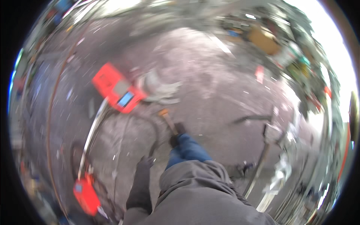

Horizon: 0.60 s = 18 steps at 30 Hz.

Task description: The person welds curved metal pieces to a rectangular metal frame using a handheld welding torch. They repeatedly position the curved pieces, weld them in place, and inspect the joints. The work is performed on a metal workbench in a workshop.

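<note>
- Blurred frame from the head camera, looking straight down at a grey, dusty floor (pixel 210 75) littered with pale flecks and scraps.
- The right hand (pixel 187 148), in a blue glove, reaches forward from a grey sleeve (pixel 198 187) and its fingers are clenched around the dark handle of a slim tool (pixel 170 123).
- That tool runs up and slightly left from the fist, long axis pointing away from the person, and it ends in an orange tip that hangs close over the floor.
- The left hand (pixel 141 180), in a dark glove, hangs lower and to the left of the right one; it looks empty, but blur hides whether its fingers are loose or curled, so I cannot tell.
- The right hand is plainly the nearer one to the tool: it has it in its grip, while the left hand sits well apart from it.
- Just ahead and to the left of the orange tip lies a red box-shaped device (pixel 117 92) with a small blue screen, flat on the floor.
- A crumpled grey rag or scrap (pixel 157 88) lies just beside the device, on its right.
- A pale curved pipe (pixel 93 131) sweeps down from the device toward a second red object (pixel 86 195) at the lower left.
- Dark cables loop over the floor between the device and the hands.
- Metal parts and clutter crowd the right rim, too smeared to name.
</note>
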Each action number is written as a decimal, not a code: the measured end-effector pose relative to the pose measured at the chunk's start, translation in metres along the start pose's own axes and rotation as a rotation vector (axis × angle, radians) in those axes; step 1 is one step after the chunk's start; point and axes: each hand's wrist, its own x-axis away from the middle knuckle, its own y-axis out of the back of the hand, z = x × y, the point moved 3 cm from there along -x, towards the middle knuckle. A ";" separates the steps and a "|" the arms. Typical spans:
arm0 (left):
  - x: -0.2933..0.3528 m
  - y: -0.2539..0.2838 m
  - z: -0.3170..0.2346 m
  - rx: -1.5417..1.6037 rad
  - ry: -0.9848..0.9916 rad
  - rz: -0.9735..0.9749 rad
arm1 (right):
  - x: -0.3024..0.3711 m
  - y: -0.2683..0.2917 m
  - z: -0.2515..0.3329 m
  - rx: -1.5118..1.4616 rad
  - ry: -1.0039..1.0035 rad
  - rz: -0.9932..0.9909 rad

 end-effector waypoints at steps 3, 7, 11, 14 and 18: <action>-0.030 -0.025 -0.010 -0.219 -0.027 0.125 | 0.020 -0.056 -0.038 -0.023 0.054 -0.035; -0.073 -0.053 -0.006 -0.277 0.576 -0.381 | 0.023 -0.102 -0.039 -0.216 0.083 -0.211; -0.092 -0.133 -0.019 -0.650 0.456 -0.113 | 0.031 -0.095 -0.017 -0.627 0.054 -0.574; -0.075 -0.222 -0.020 -0.870 0.249 0.111 | 0.060 -0.077 0.006 -0.846 0.266 -0.853; -0.018 -0.338 0.014 -1.208 -0.005 0.504 | 0.127 -0.066 0.028 -0.930 0.425 -0.898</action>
